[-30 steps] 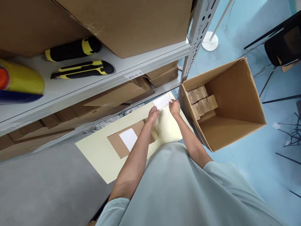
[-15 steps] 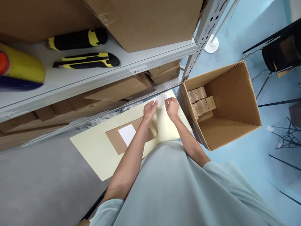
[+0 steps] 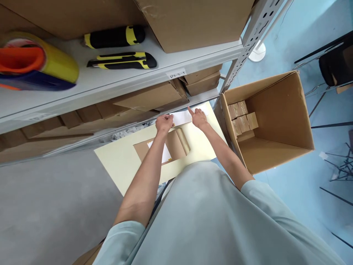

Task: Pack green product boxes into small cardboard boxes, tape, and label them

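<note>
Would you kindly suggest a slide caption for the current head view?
Left hand and right hand at a white strip over a pale board, beside an open box.

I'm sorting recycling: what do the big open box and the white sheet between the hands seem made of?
Open box: apparently matt cardboard, from brown walls and folded corners. White sheet: probably smooth paper, thin and flat; any coating unclear.

Shelf (image 3: 116, 79): blocks fwd, w/ post (image 3: 255, 35) at R.
Carton (image 3: 281, 110): wall blocks R of R hand (image 3: 199, 117); way in thru top.
Bench (image 3: 118, 158): room over L end.
</note>
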`<move>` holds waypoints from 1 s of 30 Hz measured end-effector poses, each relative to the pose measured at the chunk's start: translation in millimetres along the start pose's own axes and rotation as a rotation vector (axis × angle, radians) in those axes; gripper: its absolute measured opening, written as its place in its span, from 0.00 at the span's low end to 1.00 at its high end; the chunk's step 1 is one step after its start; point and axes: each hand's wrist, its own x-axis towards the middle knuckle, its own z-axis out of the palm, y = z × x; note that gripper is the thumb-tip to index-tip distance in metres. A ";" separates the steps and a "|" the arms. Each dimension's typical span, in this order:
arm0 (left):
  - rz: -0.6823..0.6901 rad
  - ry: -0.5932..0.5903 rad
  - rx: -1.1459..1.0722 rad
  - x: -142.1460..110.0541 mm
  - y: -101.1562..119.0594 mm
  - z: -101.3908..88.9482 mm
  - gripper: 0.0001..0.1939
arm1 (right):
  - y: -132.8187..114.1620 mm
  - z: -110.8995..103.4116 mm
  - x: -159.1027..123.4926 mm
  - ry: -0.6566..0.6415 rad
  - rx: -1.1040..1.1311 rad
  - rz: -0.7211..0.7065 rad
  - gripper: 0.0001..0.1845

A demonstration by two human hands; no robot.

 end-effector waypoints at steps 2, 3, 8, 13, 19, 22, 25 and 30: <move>-0.084 0.022 0.064 -3.6 4.5 0.6 0.13 | -0.7 2.3 7.6 -0.098 -0.086 0.026 0.46; -0.111 0.031 0.097 -5.5 6.9 0.8 0.12 | -1.2 3.8 9.9 -0.129 -0.122 0.037 0.46; -0.083 0.028 0.194 -12.3 13.7 -3.0 0.11 | -3.3 9.3 11.3 -0.174 -0.199 0.066 0.47; -0.085 0.014 0.205 -17.9 13.0 -8.0 0.11 | -6.8 9.2 11.3 -0.183 -0.214 0.089 0.44; -0.069 -0.004 0.226 -29.6 13.5 -5.1 0.11 | -12.2 6.6 13.1 -0.200 -0.216 0.119 0.43; -0.056 0.019 0.228 -34.7 15.7 -4.3 0.09 | -13.8 6.4 13.2 -0.192 -0.227 0.130 0.42; -0.042 0.061 0.223 -38.0 17.8 -8.1 0.08 | -13.7 6.4 13.8 -0.189 -0.233 0.132 0.42; 0.018 0.078 0.188 -45.9 12.8 -28.1 0.09 | -12.4 7.9 11.7 -0.187 -0.214 0.133 0.41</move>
